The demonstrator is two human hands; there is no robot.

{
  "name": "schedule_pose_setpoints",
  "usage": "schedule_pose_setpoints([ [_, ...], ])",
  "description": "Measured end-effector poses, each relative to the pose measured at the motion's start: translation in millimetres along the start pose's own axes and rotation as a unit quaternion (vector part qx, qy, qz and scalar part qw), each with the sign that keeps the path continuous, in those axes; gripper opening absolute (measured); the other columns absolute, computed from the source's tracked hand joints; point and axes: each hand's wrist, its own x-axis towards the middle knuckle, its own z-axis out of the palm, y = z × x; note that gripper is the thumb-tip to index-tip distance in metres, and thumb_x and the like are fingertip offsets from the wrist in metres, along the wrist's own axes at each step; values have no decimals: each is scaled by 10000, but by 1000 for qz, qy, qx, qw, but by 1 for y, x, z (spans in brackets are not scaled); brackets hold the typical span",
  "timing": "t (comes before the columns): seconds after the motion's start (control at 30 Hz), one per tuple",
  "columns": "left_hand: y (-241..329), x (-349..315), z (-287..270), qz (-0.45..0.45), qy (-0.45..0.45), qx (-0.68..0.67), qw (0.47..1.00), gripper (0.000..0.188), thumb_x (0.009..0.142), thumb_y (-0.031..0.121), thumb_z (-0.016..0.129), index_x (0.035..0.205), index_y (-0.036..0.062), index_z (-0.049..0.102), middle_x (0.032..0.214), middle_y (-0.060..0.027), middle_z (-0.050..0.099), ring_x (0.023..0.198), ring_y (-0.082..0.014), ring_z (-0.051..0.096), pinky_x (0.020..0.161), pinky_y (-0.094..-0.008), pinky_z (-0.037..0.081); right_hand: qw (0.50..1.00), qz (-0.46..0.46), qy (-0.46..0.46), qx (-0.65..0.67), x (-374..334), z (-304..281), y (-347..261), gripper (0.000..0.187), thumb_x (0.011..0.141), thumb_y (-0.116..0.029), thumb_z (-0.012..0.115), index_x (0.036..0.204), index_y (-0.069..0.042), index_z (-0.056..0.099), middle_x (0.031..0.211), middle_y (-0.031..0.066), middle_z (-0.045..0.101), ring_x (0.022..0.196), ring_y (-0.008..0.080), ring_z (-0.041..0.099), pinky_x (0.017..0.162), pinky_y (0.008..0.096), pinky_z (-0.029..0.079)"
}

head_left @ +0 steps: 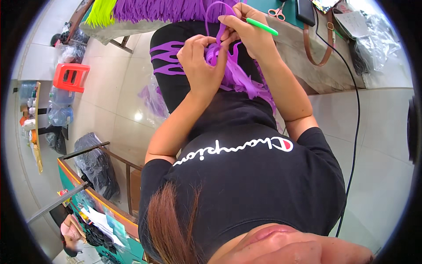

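Observation:
My left hand (pixel 201 60) is closed, its fingertips pinching a shiny purple strip (pixel 212 53) over my lap. Close beside it, my right hand (pixel 249 33) is closed too, its fingers on the same strip, which rises in a loop by the fingertips. A slim bright green rod-shaped tool (pixel 262 26) lies across the right hand, held in its grip; its working end is hidden. Below the hands a loose bundle of purple strips (pixel 241 79) rests on my lap. Flat purple cut pieces (pixel 168 58) with slits lie over my left thigh.
Purple fringe (pixel 154 10) and lime-green fringe (pixel 100 14) hang at the table edge ahead. Pink-handled scissors (pixel 277 13), a black phone-like object (pixel 305 12) and a brown strap (pixel 317 53) lie ahead right. A black cable (pixel 354 105) runs down the right. A red stool (pixel 71 77) stands left.

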Motion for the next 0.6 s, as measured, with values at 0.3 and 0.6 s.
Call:
schedule_pose_setpoints([
  [0.3, 6, 0, -2, -45, -27, -76, 996, 117, 816, 113, 680, 874, 11, 690, 786, -94, 684, 706, -244, 618, 870, -388, 444, 998, -45, 19, 38, 0, -9, -4, 266, 864, -6, 572, 722, -84, 361, 589, 54, 535, 481, 130, 598, 413, 219, 494],
  [0.6, -14, -7, -3, -261, -91, -240, 931, 114, 845, 77, 619, 837, -28, 664, 749, -38, 669, 709, -71, 595, 662, -219, 458, 962, -261, 74, 11, -17, 5, -29, 291, 855, 16, 585, 726, -102, 352, 630, 31, 513, 447, 88, 517, 398, 207, 423],
])
